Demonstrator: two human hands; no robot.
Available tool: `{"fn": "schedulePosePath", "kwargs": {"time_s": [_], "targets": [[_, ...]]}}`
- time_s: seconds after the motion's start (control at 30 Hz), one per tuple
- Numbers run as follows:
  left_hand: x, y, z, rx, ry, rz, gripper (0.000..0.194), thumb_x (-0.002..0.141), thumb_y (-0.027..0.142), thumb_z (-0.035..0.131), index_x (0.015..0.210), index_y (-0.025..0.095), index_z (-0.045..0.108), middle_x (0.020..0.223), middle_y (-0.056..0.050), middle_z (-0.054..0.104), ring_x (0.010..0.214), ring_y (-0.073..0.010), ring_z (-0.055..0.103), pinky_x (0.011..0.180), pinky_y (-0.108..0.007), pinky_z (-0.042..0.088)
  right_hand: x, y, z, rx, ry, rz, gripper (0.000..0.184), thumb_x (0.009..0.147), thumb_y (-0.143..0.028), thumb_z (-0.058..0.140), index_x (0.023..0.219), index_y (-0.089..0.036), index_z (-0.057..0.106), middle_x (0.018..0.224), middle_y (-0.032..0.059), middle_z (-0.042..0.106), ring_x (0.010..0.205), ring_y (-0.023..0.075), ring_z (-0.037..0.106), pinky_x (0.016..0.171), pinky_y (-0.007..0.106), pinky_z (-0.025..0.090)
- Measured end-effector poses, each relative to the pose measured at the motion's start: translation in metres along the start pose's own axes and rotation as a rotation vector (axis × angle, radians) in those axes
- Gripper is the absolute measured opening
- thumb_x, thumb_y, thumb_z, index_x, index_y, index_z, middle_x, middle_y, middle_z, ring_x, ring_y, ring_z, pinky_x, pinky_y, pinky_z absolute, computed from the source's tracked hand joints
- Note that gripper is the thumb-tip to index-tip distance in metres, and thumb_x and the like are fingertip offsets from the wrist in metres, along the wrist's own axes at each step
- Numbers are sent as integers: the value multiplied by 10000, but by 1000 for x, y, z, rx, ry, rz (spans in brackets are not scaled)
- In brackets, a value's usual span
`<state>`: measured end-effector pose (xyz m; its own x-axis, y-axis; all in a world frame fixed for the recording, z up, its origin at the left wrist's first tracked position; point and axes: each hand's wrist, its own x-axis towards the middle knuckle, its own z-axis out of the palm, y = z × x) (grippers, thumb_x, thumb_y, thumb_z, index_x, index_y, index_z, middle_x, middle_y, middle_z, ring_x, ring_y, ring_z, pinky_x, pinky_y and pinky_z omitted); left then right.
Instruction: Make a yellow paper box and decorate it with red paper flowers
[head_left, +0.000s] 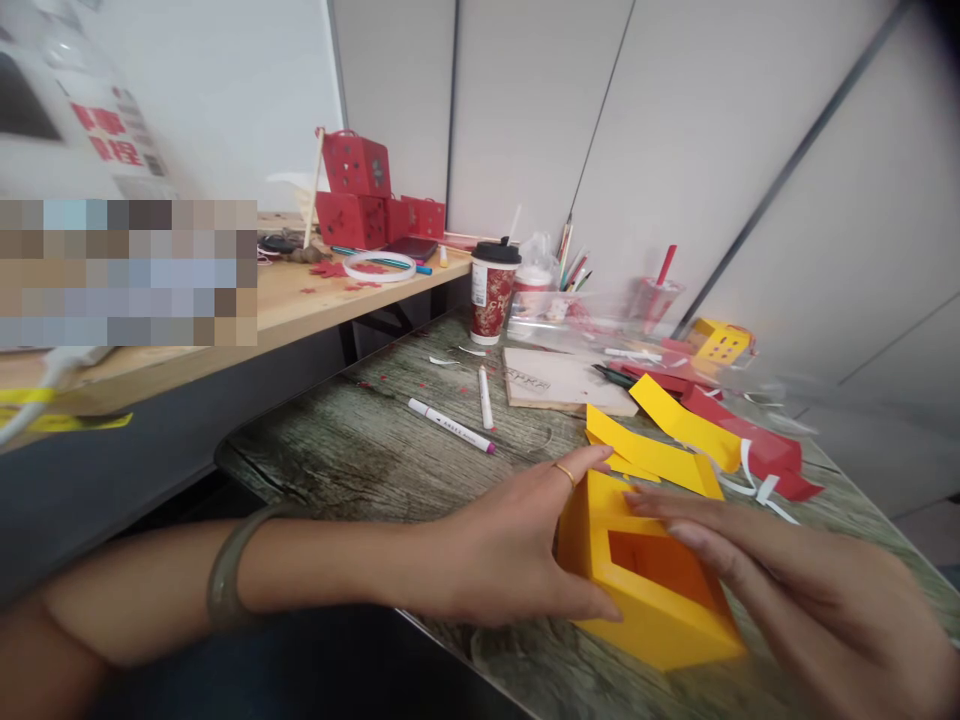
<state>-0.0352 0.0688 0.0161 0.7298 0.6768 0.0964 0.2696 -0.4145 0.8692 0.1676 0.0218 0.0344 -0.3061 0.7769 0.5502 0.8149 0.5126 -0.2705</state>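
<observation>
A yellow paper box (660,625) with a rectangular opening in its upper face sits on the dark wood-grain table (337,450). My left hand (510,545) is closed around its left end, thumb on the near side and fingers along the far side. Over the right part of the box, my right hand (810,590) lays stretched fingers on the upper face beside the opening. The underside of this hand is hidden. Just beyond the box lie yellow paper strips (652,452).
Behind the hands lie a purple-tipped marker (450,425), a white marker (485,398) and a pale board (555,380). A lidded paper cup (493,295) stands farther back. Red paper pieces (776,450) lie at right. Red boxes (352,190) stand on the higher wooden desk (300,310).
</observation>
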Motion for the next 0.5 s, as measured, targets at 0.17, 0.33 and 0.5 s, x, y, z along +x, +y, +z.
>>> {"fn": "schedulePosePath", "kwargs": {"time_s": [0.17, 0.33, 0.5], "targets": [[0, 0, 0, -44, 10, 12, 966, 617, 361, 710, 1404, 205, 174, 1396, -109, 367, 1249, -284, 375, 1020, -433, 340, 4, -4, 6, 79, 94, 181, 342, 801, -494, 468, 864, -273, 722, 731, 2, 731, 795, 228, 687, 677, 310, 571], [1, -1, 1, -80, 18, 4, 978, 596, 330, 724, 1400, 191, 185, 1417, -114, 329, 1275, -293, 336, 1044, -456, 300, 12, -9, 6, 170, 152, 342, 386, 770, -543, 481, 800, -251, 731, 671, 3, 721, 781, 237, 682, 663, 313, 566], [0, -1, 2, -144, 5, 38, 966, 597, 297, 731, 1395, 210, 193, 1421, -114, 323, 1288, -301, 321, 1057, -474, 275, 19, 1, -2, 339, 121, 545, 352, 673, -539, 607, 795, -235, 736, 784, 4, 732, 742, 219, 680, 650, 281, 560]]}}
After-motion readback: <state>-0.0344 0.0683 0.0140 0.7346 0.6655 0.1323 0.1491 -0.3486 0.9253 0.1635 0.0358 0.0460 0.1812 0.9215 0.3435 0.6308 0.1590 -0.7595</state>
